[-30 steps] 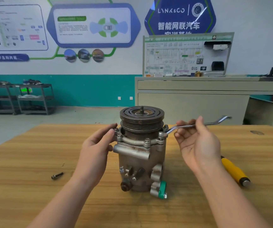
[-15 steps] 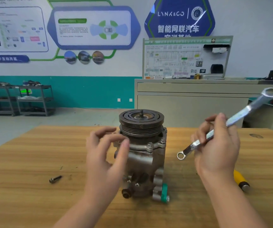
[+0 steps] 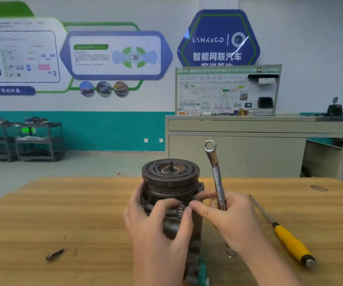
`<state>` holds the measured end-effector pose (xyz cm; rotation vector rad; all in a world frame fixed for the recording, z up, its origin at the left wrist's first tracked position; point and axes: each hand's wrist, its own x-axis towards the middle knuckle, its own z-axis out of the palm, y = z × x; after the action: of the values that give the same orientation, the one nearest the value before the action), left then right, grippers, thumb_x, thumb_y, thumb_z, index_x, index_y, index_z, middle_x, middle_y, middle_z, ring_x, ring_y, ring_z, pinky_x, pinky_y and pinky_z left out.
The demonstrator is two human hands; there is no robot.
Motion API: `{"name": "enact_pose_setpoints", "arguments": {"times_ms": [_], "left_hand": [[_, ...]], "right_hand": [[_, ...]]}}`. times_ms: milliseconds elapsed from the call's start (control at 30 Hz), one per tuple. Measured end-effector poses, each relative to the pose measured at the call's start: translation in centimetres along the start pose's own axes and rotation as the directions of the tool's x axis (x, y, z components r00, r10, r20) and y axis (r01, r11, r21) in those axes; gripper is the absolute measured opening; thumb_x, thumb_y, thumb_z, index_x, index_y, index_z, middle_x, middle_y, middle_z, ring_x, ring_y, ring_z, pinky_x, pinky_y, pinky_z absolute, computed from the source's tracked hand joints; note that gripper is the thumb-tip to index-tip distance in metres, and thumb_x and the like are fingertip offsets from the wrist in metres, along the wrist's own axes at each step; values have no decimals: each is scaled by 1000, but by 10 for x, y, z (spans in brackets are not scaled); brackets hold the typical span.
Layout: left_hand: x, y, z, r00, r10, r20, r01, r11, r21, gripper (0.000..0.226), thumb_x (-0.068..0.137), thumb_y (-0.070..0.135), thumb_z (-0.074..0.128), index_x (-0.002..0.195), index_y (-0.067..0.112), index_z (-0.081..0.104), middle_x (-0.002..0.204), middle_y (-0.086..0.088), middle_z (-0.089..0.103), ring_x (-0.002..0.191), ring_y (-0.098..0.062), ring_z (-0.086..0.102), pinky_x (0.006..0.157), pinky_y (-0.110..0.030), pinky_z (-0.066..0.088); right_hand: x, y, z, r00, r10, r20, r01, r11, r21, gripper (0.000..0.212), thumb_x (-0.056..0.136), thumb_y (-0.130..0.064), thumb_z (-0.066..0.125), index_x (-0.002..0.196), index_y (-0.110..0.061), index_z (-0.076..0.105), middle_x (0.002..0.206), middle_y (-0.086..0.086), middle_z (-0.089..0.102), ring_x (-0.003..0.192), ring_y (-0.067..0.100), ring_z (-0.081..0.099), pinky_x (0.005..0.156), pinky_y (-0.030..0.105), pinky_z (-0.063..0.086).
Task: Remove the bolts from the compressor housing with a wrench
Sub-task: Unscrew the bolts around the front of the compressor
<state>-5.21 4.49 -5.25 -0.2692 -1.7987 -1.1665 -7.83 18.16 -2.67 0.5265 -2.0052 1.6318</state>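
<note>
The metal compressor stands upright on the wooden table, its dark ribbed pulley on top. My left hand wraps around the housing just under the pulley. My right hand grips a silver ring wrench, which points almost straight up. The thumb and forefinger of that hand touch a bolt standing on the housing flange at the front. Both hands hide most of the housing body.
One loose bolt lies on the table at the front left. A screwdriver with a yellow handle lies to the right. Behind the table stands a grey cabinet carrying a display board.
The wrench has come off the right-side bolt and swung upright. My left hand has closed around the housing. My right hand has moved in to the front bolt.
</note>
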Motion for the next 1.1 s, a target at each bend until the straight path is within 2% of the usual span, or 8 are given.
{"name": "enact_pose_setpoints", "arguments": {"times_ms": [167,300,433,600,700,800,967,1100], "left_hand": [[5,7,-10,991,131,28,-131,991,13,14,79,54,52,87,45,61,141,10,30,134,-6,24,107,-34,20],[11,11,-18,970,194,143,-185,980,-73,25,86,51,46,104,43,61,153,21,12,144,-4,14,112,-19,14],[16,10,-34,967,165,195,-140,981,-134,21,84,47,52,77,34,66,155,13,21,144,-5,18,111,-13,15],[39,-34,-77,999,-42,30,38,989,142,25,92,46,54,74,30,61,144,15,35,135,-7,27,110,-36,25],[64,-91,-107,900,-424,100,276,732,623,22,97,33,48,87,20,63,148,-5,38,134,-31,29,109,-47,27],[67,-134,-126,742,-669,44,362,455,813,29,96,31,41,109,18,64,148,-8,35,130,-37,30,105,-45,28],[61,-157,-122,639,-768,35,283,277,918,40,95,36,36,124,18,58,140,-11,41,127,-35,36,104,-42,30],[58,-163,-119,654,-755,43,207,233,950,44,95,42,37,124,17,59,137,-11,44,128,-33,38,105,-42,31]], "right_hand": [[2,-18,0,1000,-14,-27,23,934,356,28,62,-40,78,82,-22,76,44,-5,41,37,9,30,39,20,25],[-5,-28,5,984,-83,158,4,896,444,30,65,-41,80,86,-20,77,48,-2,49,39,8,34,40,19,28],[-8,-28,13,967,-82,243,-23,915,403,36,65,-49,80,89,-22,78,50,-6,53,40,6,37,41,16,31],[-7,-27,11,999,-22,-23,31,888,459,37,83,-56,58,90,-22,71,48,-3,45,41,10,37,41,21,30],[-5,-25,7,990,40,-132,56,761,646,20,96,-23,43,89,-17,60,54,5,53,43,14,44,43,21,36],[-6,-26,10,971,17,-239,154,718,678,13,99,-14,40,91,-18,49,63,7,63,50,18,57,46,23,46],[-13,-30,18,832,-215,-511,435,825,361,11,96,-27,48,98,-25,38,73,3,68,53,18,64,51,27,53],[-17,-31,25,782,-332,-527,508,830,231,18,95,-40,52,96,-31,36,77,6,67,49,20,64,50,28,53]]}}
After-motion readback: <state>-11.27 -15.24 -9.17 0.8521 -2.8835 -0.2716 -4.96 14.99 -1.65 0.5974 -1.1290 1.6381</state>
